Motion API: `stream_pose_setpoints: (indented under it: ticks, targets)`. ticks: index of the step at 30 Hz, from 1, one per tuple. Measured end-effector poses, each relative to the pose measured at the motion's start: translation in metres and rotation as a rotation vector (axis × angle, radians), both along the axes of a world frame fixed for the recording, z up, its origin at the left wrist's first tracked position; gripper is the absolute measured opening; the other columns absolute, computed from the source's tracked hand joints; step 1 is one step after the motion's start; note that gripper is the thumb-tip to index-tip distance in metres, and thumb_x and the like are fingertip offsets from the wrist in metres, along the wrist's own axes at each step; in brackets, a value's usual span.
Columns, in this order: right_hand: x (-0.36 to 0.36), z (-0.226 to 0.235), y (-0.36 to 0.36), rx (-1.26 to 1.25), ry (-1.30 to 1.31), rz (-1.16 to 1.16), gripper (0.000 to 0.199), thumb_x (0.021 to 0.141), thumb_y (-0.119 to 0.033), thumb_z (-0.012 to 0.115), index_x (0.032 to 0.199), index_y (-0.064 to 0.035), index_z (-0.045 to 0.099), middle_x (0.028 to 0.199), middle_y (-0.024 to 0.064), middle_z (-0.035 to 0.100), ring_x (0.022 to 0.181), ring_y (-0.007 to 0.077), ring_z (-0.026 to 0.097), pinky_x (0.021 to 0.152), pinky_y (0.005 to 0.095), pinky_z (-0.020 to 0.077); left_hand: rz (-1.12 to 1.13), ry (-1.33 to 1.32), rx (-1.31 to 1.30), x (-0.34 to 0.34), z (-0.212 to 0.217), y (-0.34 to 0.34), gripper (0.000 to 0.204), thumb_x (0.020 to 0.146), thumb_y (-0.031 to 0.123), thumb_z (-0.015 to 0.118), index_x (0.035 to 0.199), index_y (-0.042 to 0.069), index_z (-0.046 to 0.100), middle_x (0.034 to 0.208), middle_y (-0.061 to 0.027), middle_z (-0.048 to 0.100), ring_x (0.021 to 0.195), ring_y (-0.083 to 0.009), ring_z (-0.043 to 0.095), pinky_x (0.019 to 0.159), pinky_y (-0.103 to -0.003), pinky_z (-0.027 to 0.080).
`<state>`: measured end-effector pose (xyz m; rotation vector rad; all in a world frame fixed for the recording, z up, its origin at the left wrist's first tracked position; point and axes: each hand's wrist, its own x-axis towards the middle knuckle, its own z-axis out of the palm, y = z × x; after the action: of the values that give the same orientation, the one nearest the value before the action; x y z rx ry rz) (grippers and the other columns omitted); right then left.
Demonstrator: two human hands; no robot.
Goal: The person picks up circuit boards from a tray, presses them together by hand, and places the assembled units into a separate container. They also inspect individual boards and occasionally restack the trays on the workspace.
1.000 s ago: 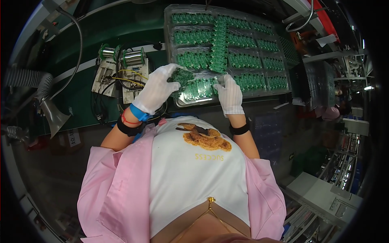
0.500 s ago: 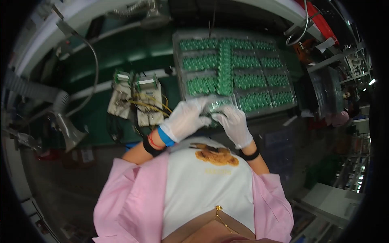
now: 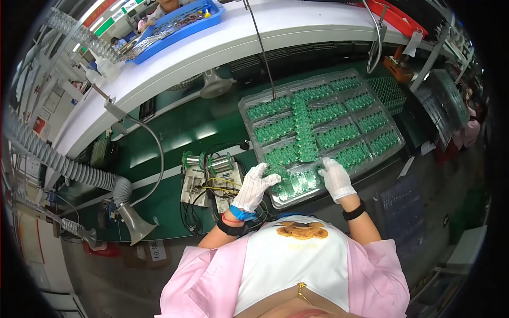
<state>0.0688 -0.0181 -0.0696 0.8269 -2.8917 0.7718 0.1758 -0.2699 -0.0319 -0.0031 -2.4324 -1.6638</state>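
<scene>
A clear plastic tray (image 3: 393, 153) holds rows of small green circuit boards (image 3: 339, 135) in several compartments. One row of boards lies lengthwise across the others. In the nearest compartment, some boards lie flat and more loosely. Over that compartment's left side is my left hand (image 3: 251, 190), in a white glove, thumb and fingers closing on a green circuit board (image 3: 273, 171). My right hand (image 3: 337, 180), also gloved, is at the compartment's right side. Its fingers are curled together, and whatever is between the fingertips is too small to make out.
Two pale fixtures with solder wire spools (image 3: 220, 163) and cables stand left of the tray. Further left is a fume extraction nozzle (image 3: 135, 222) on a ribbed hose. A white shelf (image 3: 175, 47) carries a blue bin (image 3: 183, 27); a person sits beyond. Stacked trays (image 3: 440, 106) stand at the right.
My hands were close together at the tray's near edge; now they are apart, on either side of the near compartment. The view has tilted up, showing the shelf and blue bin.
</scene>
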Motion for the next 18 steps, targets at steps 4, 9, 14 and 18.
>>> stream_pose_setpoints:
  ticks: [4, 9, 14, 18]
  targets:
    - [0.011, -0.02, -0.004, -0.075, 0.258, 0.028, 0.027, 0.084, -0.016, 0.06, 0.107, -0.0029, 0.056, 0.097, 0.017, 0.06, 0.089, 0.0359, 0.06, 0.079, 0.0437, 0.049, 0.071, -0.01, 0.123, 0.004, -0.004, 0.013, 0.032, 0.075, 0.018, 0.076, 0.096, 0.0, 0.059, 0.093, -0.0138, 0.056, 0.084, -0.0247, 0.056, 0.074, -0.033, 0.045]
    - [0.022, 0.004, -0.006, 0.044, 0.193, 0.04, 0.032, 0.084, -0.018, 0.063, 0.11, -0.0022, 0.055, 0.1, 0.0184, 0.061, 0.089, 0.0347, 0.061, 0.079, 0.0416, 0.0502, -0.023, -0.119, -0.017, 0.007, 0.01, 0.021, 0.034, 0.074, 0.015, 0.079, 0.095, -0.001, 0.056, 0.085, -0.0036, 0.055, 0.087, -0.0116, 0.054, 0.079, -0.028, 0.046]
    - [0.036, 0.045, -0.016, -0.209, 0.205, 0.015, 0.031, 0.078, -0.019, 0.071, 0.101, -0.0018, 0.057, 0.095, 0.0171, 0.063, 0.084, 0.0332, 0.063, 0.072, 0.04, 0.0515, -0.094, -0.171, 0.166, 0.001, -0.018, 0.024, 0.032, 0.072, 0.012, 0.079, 0.089, 0.0, 0.056, 0.079, -0.0029, 0.055, 0.079, -0.0105, 0.056, 0.07, -0.029, 0.048]
    - [0.051, 0.051, -0.023, -0.438, 0.181, 0.42, 0.019, 0.078, -0.015, 0.071, 0.086, -0.0024, 0.06, 0.087, 0.0105, 0.062, 0.076, 0.028, 0.063, 0.064, 0.0336, 0.0499, -0.162, 0.014, -0.161, 0.003, 0.005, 0.041, 0.034, 0.066, 0.017, 0.082, 0.082, 0.0, 0.056, 0.071, -0.01, 0.053, 0.066, -0.0222, 0.055, 0.061, -0.034, 0.045]
